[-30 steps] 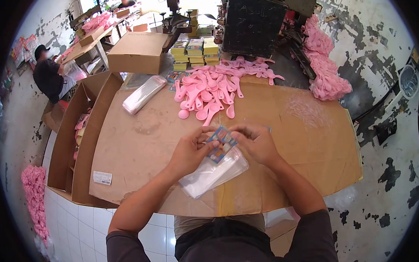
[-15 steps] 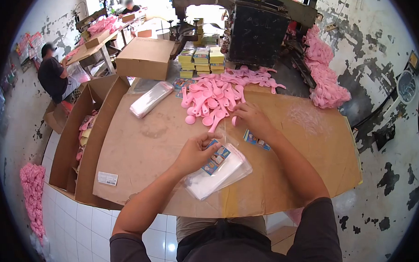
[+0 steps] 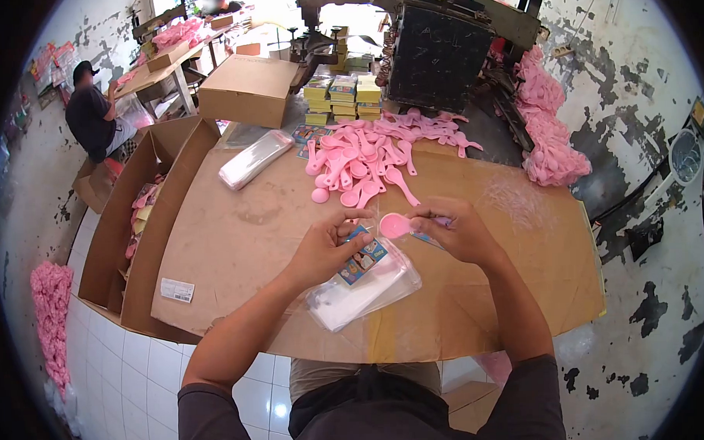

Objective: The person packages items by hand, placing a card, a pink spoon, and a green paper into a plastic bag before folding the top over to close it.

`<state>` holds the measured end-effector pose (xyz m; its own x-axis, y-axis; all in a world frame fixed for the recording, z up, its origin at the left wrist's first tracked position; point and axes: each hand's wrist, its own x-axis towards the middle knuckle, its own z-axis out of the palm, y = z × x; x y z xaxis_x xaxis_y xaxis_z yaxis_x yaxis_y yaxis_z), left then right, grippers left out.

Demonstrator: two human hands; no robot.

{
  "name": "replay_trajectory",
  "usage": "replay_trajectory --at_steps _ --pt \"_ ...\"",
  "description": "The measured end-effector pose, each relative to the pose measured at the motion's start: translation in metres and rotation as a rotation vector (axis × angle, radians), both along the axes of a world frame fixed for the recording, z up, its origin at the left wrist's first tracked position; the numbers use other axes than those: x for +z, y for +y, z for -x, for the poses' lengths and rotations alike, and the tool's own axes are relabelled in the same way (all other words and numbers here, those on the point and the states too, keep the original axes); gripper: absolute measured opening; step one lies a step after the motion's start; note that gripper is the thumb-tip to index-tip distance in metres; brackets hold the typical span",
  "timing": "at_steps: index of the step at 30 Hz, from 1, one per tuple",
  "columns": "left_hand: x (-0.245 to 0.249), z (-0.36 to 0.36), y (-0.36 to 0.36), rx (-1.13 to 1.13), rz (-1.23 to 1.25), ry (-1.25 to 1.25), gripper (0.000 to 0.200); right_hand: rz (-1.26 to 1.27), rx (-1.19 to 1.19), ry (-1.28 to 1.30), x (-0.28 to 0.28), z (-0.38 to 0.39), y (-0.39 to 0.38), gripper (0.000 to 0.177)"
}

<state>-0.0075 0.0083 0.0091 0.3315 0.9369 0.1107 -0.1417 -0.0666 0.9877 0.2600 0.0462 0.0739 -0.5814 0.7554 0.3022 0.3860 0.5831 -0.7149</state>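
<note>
My left hand (image 3: 326, 248) is closed, pinching a blue printed card (image 3: 364, 260) that seems to lie in or on a clear plastic bag. Under it lies a stack of clear plastic bags (image 3: 351, 301) on the cardboard-covered table. Between thumb and fingers my right hand (image 3: 459, 228) grips a pink plastic scoop (image 3: 394, 225), its round bowl pointing left, close to the card's upper end. Most of the scoop's handle is hidden by the fingers. More blue cards (image 3: 425, 240) lie partly covered below my right hand. Just beyond both hands is a heap of pink scoops (image 3: 358, 164).
Another bundle of clear bags (image 3: 255, 160) lies at the table's back left. Stacks of cards (image 3: 342, 96), a closed carton (image 3: 246, 88) and a black machine (image 3: 436, 62) stand behind. An open carton (image 3: 139, 235) adjoins the left edge. Another person (image 3: 90, 114) sits at far left.
My right hand has come back from the heap toward my left hand, bringing the scoop. One scoop at the heap's front right has shifted. My left hand stays at the card.
</note>
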Motion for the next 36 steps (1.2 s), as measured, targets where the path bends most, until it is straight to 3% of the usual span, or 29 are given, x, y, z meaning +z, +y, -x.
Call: replay_trajectory --at_steps 4,7,10,13,16,19,22,25,26,28,30,32,35,36 --pt "0.012 -0.001 -0.005 -0.017 0.037 0.093 0.037 -0.168 0.14 -0.088 0.009 0.005 -0.003 0.015" --pt "0.001 -0.003 -0.003 -0.038 0.017 0.114 0.036 -0.213 0.127 -0.216 0.015 0.011 -0.004 0.015" --pt "0.0 -0.008 -0.008 -0.065 -0.003 0.092 0.033 -0.175 0.141 -0.172 0.024 0.029 -0.008 0.02" --pt "-0.003 -0.009 -0.01 -0.115 -0.027 0.083 0.032 -0.254 0.201 0.169 -0.003 0.051 0.002 0.023" --pt "-0.008 -0.005 -0.006 -0.179 0.028 0.091 0.03 0.009 0.249 0.35 -0.008 0.055 0.001 0.018" --pt "0.002 -0.004 -0.009 -0.173 0.077 0.116 0.028 0.067 0.221 0.293 0.006 0.049 -0.004 0.019" --pt "0.001 -0.007 -0.01 -0.134 0.04 0.096 0.026 -0.233 0.201 0.178 0.0 0.048 -0.006 0.024" --pt "0.004 -0.005 -0.009 -0.093 0.022 0.171 0.026 -0.347 0.282 0.147 -0.006 0.054 -0.021 0.024" --pt "0.005 -0.004 -0.009 -0.08 0.026 0.217 0.027 -0.256 0.313 0.172 -0.005 0.058 -0.026 0.028" --pt "-0.002 -0.006 -0.008 -0.077 -0.021 0.081 0.027 -0.075 0.371 0.221 0.001 0.066 -0.034 0.035" --pt "-0.003 -0.005 -0.007 -0.119 0.014 0.013 0.027 0.424 0.489 0.531 0.0 0.063 -0.03 0.042" --pt "0.001 0.0 -0.006 -0.191 0.134 0.004 0.027 0.319 0.493 0.484 0.001 0.05 -0.012 0.043" --pt "0.001 0.0 -0.005 -0.189 0.069 0.006 0.033 0.003 0.383 0.238 0.015 0.036 -0.007 0.035" --pt "0.001 0.001 -0.004 -0.22 0.08 -0.005 0.034 0.003 0.418 0.205 0.017 0.036 -0.009 0.033"
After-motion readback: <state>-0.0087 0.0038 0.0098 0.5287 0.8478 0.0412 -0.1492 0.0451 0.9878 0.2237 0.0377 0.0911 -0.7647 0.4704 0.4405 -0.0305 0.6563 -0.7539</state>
